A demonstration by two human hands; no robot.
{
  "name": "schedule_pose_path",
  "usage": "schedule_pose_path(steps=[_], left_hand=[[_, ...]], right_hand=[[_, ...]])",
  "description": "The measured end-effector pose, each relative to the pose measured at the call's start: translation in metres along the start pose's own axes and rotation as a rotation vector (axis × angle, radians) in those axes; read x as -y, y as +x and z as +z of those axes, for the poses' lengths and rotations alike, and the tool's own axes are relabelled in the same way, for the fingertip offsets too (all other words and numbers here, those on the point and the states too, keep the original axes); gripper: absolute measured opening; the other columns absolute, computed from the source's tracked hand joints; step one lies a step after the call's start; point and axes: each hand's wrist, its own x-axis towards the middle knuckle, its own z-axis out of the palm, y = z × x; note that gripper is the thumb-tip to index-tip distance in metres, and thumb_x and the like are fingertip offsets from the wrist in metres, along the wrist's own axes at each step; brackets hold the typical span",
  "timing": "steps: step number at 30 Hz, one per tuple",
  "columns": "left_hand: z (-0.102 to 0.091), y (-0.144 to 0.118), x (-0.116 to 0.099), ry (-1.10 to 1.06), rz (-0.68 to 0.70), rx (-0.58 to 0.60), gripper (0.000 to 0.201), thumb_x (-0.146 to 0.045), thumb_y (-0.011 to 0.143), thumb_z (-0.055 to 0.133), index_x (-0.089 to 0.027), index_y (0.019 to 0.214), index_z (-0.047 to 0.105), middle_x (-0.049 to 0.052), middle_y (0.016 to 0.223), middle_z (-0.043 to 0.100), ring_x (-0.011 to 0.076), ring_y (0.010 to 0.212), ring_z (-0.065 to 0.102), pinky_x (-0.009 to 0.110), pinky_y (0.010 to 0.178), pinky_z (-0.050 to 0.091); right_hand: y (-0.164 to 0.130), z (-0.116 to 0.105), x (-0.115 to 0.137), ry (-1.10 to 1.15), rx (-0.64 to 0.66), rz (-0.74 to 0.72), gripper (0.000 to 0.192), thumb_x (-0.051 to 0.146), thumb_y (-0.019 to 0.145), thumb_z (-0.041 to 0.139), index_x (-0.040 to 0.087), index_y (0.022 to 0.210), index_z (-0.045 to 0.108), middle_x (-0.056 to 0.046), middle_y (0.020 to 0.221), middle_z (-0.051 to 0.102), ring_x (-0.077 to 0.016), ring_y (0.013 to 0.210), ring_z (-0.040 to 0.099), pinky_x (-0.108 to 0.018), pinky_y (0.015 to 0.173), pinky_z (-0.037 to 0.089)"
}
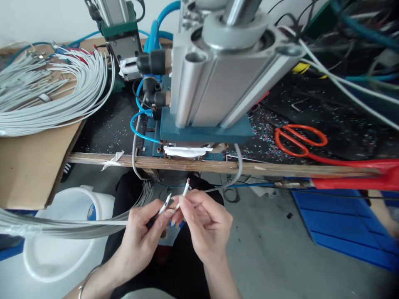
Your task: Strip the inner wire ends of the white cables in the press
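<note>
My left hand [141, 232] pinches a thin white wire end [164, 204] between thumb and fingers, below the bench edge. My right hand [205, 220] pinches another white wire end [186, 189], its stripped tip pointing up toward the press. The two hands touch at the fingertips. A bundle of grey-white wires [62, 226] runs from the left across my lap to the left hand. Just above the hands stands a pneumatic press [218, 79] on a blue base, with a white pad [187, 151] at its front slot.
A coil of white wires [46, 91] lies on cardboard [31, 166] at the left. Orange scissors [299, 139] and a red tool [358, 174] lie at the right. A white bucket [62, 232] stands below left, a blue crate [343, 224] below right. A wooden strip [249, 167] edges the bench.
</note>
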Motion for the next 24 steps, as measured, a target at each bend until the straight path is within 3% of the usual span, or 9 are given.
schedule_pose_path(steps=[3,6,9,11,13,16,19,24], left_hand=[[-0.003,0.002,0.000,-0.071,0.011,-0.033,0.035,-0.038,0.104,0.056,-0.017,0.078,0.067,0.001,0.071,0.060,0.0138,0.066,0.053,0.025,0.063,0.041],[-0.007,0.005,0.001,-0.208,0.033,-0.141,0.027,-0.037,0.102,0.062,-0.019,0.090,0.077,0.005,0.092,0.067,0.0174,0.086,0.060,0.027,0.080,0.046],[-0.008,0.007,0.005,-0.430,-0.062,-0.124,0.021,-0.040,0.099,0.067,-0.020,0.099,0.074,-0.001,0.076,0.055,0.0115,0.066,0.046,0.024,0.062,0.039],[-0.008,0.007,0.006,-0.544,-0.121,-0.069,0.021,-0.041,0.097,0.070,-0.020,0.101,0.069,-0.003,0.077,0.050,0.0094,0.062,0.039,0.022,0.055,0.031],[-0.007,0.005,0.006,-0.572,-0.150,-0.030,0.022,-0.041,0.097,0.070,-0.019,0.095,0.065,-0.002,0.080,0.051,0.0088,0.063,0.038,0.022,0.055,0.030],[-0.006,0.001,0.003,-0.492,-0.146,0.009,0.029,-0.042,0.098,0.068,-0.017,0.085,0.061,-0.003,0.073,0.049,0.0096,0.063,0.039,0.023,0.056,0.030],[-0.006,-0.003,0.001,-0.384,-0.121,0.049,0.032,-0.044,0.099,0.066,-0.017,0.083,0.061,-0.002,0.069,0.051,0.0117,0.065,0.043,0.025,0.060,0.032],[-0.007,-0.006,-0.002,-0.299,-0.131,0.101,0.032,-0.046,0.098,0.065,-0.017,0.083,0.065,-0.003,0.066,0.046,0.0124,0.062,0.036,0.027,0.057,0.029]], right_hand=[[-0.006,-0.005,0.000,-0.065,-0.005,-0.018,0.014,0.024,0.097,0.066,0.021,0.087,0.075,-0.001,0.066,0.071,-0.0170,0.052,0.069,-0.027,0.051,0.055],[-0.015,-0.020,-0.005,-0.252,0.002,0.105,0.017,0.033,0.097,0.067,0.022,0.085,0.072,-0.002,0.062,0.071,-0.0188,0.050,0.068,-0.027,0.048,0.053],[-0.023,-0.038,-0.008,-0.584,0.148,0.307,0.043,0.044,0.095,0.066,0.022,0.058,0.060,-0.001,0.046,0.063,-0.0171,0.034,0.058,-0.026,0.039,0.042],[-0.024,-0.043,-0.003,-0.679,0.208,0.346,0.055,0.049,0.094,0.065,0.022,0.049,0.053,0.000,0.039,0.055,-0.0147,0.030,0.052,-0.026,0.038,0.037],[-0.021,-0.040,0.008,-0.578,0.123,0.324,0.048,0.051,0.094,0.067,0.021,0.056,0.063,0.000,0.043,0.056,-0.0139,0.036,0.052,-0.026,0.041,0.038],[-0.010,-0.026,0.024,-0.303,-0.021,0.252,0.024,0.044,0.090,0.075,0.022,0.082,0.078,-0.001,0.062,0.066,-0.0148,0.052,0.057,-0.024,0.045,0.044],[0.002,-0.015,0.030,-0.153,0.025,0.169,0.013,0.035,0.088,0.078,0.022,0.089,0.080,-0.003,0.074,0.070,-0.0144,0.057,0.060,-0.024,0.045,0.047],[0.013,-0.023,0.038,-0.229,0.163,0.113,0.019,0.025,0.088,0.074,0.020,0.071,0.070,0.000,0.067,0.063,-0.0108,0.051,0.054,-0.023,0.045,0.043]])
